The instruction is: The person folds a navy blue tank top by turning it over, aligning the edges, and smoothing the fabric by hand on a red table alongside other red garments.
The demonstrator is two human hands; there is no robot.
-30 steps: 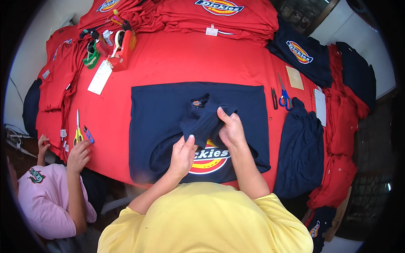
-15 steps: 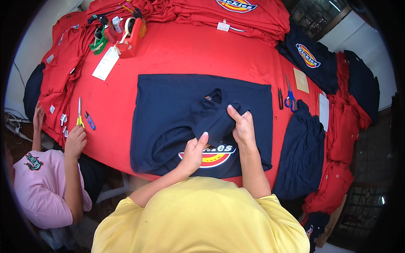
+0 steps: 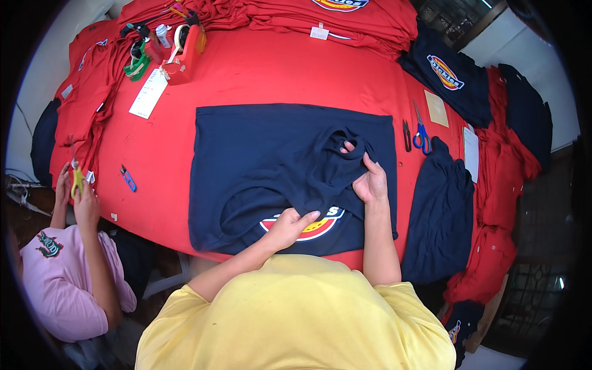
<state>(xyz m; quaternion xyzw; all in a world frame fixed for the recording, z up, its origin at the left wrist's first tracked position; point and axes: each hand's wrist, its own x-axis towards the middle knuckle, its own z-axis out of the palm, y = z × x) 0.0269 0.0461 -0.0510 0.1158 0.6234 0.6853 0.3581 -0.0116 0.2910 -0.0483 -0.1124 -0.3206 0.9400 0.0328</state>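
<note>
A navy T-shirt (image 3: 246, 142) lies in front of me, its upper part bunched and lifted, with a red, yellow and white printed badge (image 3: 308, 229) partly covered by folds. My left hand (image 3: 287, 229) pinches the cloth beside the badge, thumb pointing right. Around the shirt's collar (image 3: 336, 137) at the right, my right hand (image 3: 371, 183) is closed; a fingertip shows through the neck opening and the thumb lies outside. The rest of its fingers are hidden under the fabric.
Red cloth covers the table (image 3: 271, 68). Blue-handled scissors (image 3: 422, 139), dark snips (image 3: 406, 135) and a crumpled navy garment (image 3: 438, 216) lie right. Blue snips (image 3: 128, 177) and a tape dispenser (image 3: 185, 58) are left. A co-worker's hand (image 3: 86, 206) holds yellow scissors (image 3: 78, 179).
My right hand has shifted right and lower, from pinching folded cloth to holding the collar with a fingertip through it. The collar has moved right. The co-worker has lifted the yellow scissors off the table.
</note>
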